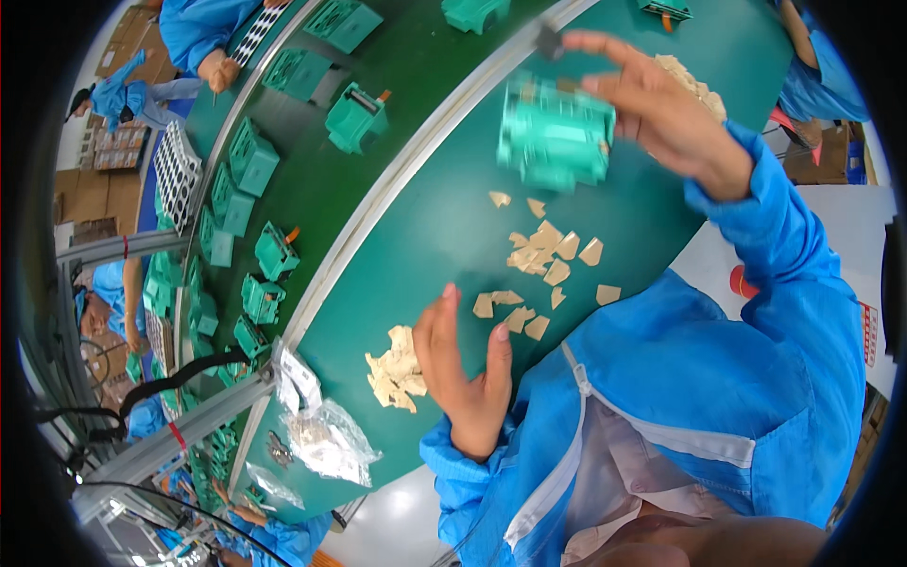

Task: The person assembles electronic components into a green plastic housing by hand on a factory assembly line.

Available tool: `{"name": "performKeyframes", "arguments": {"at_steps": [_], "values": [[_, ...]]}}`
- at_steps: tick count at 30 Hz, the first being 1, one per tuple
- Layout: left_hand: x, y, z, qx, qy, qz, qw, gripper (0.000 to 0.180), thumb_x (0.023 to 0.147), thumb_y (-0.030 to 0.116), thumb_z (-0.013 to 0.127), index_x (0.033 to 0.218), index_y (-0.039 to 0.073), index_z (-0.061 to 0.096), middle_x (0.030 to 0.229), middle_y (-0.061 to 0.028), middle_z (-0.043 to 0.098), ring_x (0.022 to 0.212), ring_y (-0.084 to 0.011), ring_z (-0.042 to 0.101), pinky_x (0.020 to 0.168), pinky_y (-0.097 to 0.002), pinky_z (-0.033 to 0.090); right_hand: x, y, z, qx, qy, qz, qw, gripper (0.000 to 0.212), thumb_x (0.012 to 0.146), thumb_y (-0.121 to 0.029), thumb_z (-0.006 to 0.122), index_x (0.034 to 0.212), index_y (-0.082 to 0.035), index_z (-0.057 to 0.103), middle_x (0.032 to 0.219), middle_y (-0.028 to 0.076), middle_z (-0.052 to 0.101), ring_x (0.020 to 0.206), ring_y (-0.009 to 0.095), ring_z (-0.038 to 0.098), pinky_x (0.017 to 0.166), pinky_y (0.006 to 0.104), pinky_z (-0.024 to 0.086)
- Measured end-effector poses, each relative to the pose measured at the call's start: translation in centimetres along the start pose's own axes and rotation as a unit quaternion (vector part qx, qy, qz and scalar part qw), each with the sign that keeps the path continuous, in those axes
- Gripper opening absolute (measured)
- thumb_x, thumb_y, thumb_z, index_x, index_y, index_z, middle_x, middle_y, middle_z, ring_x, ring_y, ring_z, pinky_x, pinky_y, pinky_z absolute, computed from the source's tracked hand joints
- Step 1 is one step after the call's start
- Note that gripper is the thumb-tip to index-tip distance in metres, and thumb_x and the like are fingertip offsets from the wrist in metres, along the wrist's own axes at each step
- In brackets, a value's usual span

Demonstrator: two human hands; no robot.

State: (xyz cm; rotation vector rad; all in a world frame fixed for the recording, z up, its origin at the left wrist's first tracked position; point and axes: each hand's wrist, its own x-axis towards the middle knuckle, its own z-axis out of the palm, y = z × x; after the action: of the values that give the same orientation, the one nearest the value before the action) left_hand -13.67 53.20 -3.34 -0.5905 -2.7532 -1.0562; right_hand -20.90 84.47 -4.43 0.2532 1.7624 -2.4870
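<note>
My right hand (675, 118) is at the upper right, fingers at the upper right edge of a green plastic housing (557, 137). The housing is blurred and seems gripped there, though part of the grasp is hidden. A small dark blurred piece (548, 41) shows by one outstretched fingertip; its kind is unclear. My left hand (465, 373) is open and bare over the green table (430, 250), thumb apart from the fingers. Just left of it lies a pile of thin beige pieces (395, 369). Several more loose beige pieces (539, 248) are scattered between my hands.
A metal rail (378, 180) divides my table from a green belt (312, 151) with several green housings (357, 118). Clear plastic bags (331, 439) lie at the lower left. More beige pieces (690, 83) sit behind my right hand. Other people in blue work nearby.
</note>
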Motion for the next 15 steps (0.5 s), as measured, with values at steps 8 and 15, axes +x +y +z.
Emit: {"name": "performKeyframes", "arguments": {"at_steps": [8, 15], "values": [[-0.3, 0.9, 0.2, -0.424, -0.014, -0.152, 0.893, 0.073, 0.095, 0.034, 0.065, 0.148, 0.001, 0.028, 0.13, -0.0156, 0.052, 0.117, -0.0219, 0.053, 0.103, -0.038, 0.042, -5.4, 6.4, 8.6, 0.188, -0.093, 0.176, 0.962, 0.055, 0.1, -0.014, 0.056, 0.148, -0.01, 0.03, 0.108, 0.01, 0.067, 0.1, 0.016, 0.065, 0.084, 0.0304, 0.054], [-1.4, 0.2, 0.8, -0.517, 0.1, -0.314, 0.79, 0.042, 0.099, 0.007, 0.051, 0.139, 0.003, 0.041, 0.123, -0.0072, 0.059, 0.11, -0.0172, 0.059, 0.092, -0.0333, 0.051, -8.5, 8.4, 10.2, 0.14, -0.146, 0.124, 0.971, 0.057, 0.1, -0.008, 0.054, 0.149, -0.01, 0.025, 0.101, 0.007, 0.064, 0.091, 0.012, 0.061, 0.08, 0.0272, 0.049]]}}
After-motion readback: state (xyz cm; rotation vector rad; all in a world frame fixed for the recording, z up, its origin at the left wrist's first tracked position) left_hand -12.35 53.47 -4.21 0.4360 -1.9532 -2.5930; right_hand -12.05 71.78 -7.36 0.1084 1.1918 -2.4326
